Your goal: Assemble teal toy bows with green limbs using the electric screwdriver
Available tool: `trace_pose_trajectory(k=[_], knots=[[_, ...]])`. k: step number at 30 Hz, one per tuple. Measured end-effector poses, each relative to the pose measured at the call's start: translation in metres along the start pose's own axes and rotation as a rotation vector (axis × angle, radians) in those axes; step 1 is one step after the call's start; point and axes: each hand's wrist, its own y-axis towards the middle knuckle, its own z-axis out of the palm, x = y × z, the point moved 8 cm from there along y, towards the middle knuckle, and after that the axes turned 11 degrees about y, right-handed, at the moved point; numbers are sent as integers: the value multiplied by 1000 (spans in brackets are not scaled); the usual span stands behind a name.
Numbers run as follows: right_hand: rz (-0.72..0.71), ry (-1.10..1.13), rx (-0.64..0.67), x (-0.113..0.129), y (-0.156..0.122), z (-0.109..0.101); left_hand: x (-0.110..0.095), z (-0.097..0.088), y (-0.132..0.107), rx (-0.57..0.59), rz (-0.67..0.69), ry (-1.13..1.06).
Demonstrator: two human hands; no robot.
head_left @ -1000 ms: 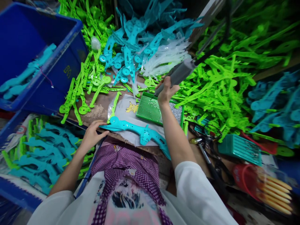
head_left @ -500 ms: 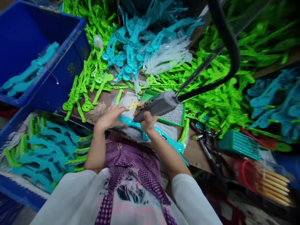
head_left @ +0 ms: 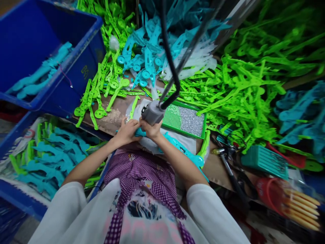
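Note:
My right hand [head_left: 151, 129] is wrapped round a grey electric screwdriver [head_left: 152, 113], which stands fairly upright with its cable rising from the top. Its tip is hidden behind my fingers. Close against it, my left hand [head_left: 128, 132] is closed on a blue plastic part [head_left: 140, 133], mostly covered by both hands. Another blue plastic part [head_left: 181, 146] lies on the bench under my right forearm. Behind the screwdriver is a green tray [head_left: 175, 127] holding many small silver screws [head_left: 192, 121]. A lime-green strip [head_left: 133, 107] lies just beyond my left hand.
Heaps of lime-green parts [head_left: 243, 88] and blue parts [head_left: 149, 51] cover the back of the bench. Blue bins [head_left: 92, 44] stand at the left, the lower one holding stacked parts [head_left: 54, 149]. A hammer [head_left: 226, 166], teal basket [head_left: 264, 162] and red cup [head_left: 270, 193] are at right.
The screwdriver has swung more upright and moved left, with my right hand on it. My left hand has closed on the blue part and come close to the right. The view has shifted slightly.

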Motion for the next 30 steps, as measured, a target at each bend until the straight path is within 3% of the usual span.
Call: trace_pose_trajectory(k=[6, 8, 10, 14, 17, 19, 24, 30], knots=[[-73, -91, 44, 14, -7, 10, 3, -1, 0, -35, -36, -21], [-60, -74, 2, 20, -1, 4, 2, -2, 0, -23, -48, -18], [-92, -53, -112, 33, 16, -18, 0, -5, 0, -24, -42, -38], [-265, -182, -378, 61, 63, -89, -2, -11, -4, -63, -56, -77], [-315, -253, -448, 63, 90, -132, -6, -12, -7, -72, -80, -66], [-341, -253, -472, 58, 99, -148, -13, -13, -4, -78, -63, -48], [-350, -257, -467, 39, 106, -156, -41, -7, 19, 22, 101, -60], [-335, -329, -441, 33, 108, -157, -39, 2, 28, 33, 108, -93]])
